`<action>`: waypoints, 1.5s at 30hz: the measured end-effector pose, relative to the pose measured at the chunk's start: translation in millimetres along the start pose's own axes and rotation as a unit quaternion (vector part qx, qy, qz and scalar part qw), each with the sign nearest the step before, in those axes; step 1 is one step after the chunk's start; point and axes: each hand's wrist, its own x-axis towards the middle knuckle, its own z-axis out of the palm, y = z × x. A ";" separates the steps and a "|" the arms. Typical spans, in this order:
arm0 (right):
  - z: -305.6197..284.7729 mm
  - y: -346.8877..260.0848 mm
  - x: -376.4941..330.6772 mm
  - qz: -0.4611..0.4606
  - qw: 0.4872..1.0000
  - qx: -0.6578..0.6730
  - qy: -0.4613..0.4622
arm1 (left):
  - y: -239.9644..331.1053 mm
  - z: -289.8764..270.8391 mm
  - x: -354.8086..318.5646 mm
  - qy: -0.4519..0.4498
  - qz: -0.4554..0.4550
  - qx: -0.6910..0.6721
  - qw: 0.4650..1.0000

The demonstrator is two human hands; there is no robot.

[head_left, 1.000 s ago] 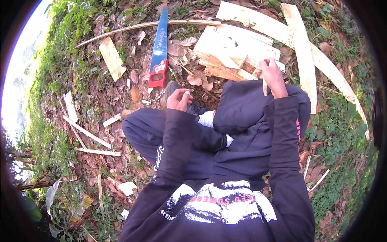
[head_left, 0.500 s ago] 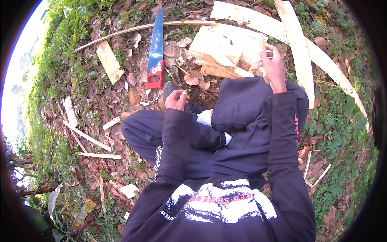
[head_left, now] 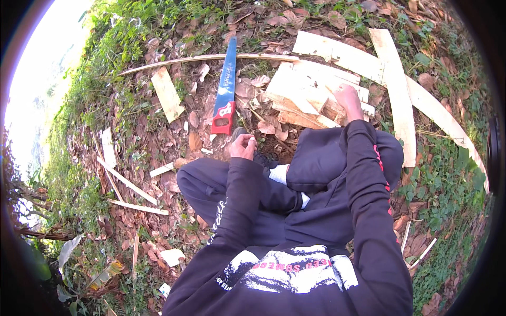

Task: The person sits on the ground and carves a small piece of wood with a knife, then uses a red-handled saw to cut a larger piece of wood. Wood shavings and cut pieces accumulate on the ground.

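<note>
My right hand (head_left: 347, 100) is closed over the right part of a stack of pale wooden boards (head_left: 295, 83), its knuckles up. Whatever it may grip is hidden under the fingers. Curled near my shoe (head_left: 238, 132), my left hand (head_left: 243, 147) has its thumb and fingers drawn together; anything between them is too small to make out. Ahead of the left hand lies a handsaw with a blue blade (head_left: 227, 73) and a red handle (head_left: 223, 118), its tip pointing away from me. My folded legs (head_left: 321, 158) are just below the stack.
A long thin wooden strip (head_left: 195, 61) runs under the saw blade. Wide planks (head_left: 396, 100) cross at the right, one curving toward the far right edge. A short board (head_left: 167, 95) and several offcuts (head_left: 128, 180) lie at the left among dry leaves and grass.
My right hand has turned and closed lower over the boards; the upright wooden piece at its fingers no longer shows. The view has shifted, moving the scene down and slightly right. The saw stays put.
</note>
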 end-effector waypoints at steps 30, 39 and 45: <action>9.3 -93.7 -107.9 -0.310 0.946 0.012 0.092 | -28.7 -52.3 91.7 0.065 0.012 0.533 0.844; 42.1 -131.1 -46.7 -0.186 0.974 -0.042 0.121 | 11.0 -101.1 90.2 0.055 -0.079 -0.193 0.976; 55.9 -144.0 -43.9 -0.088 0.990 -0.080 0.077 | 72.6 -102.6 11.4 0.031 -0.025 -0.400 0.916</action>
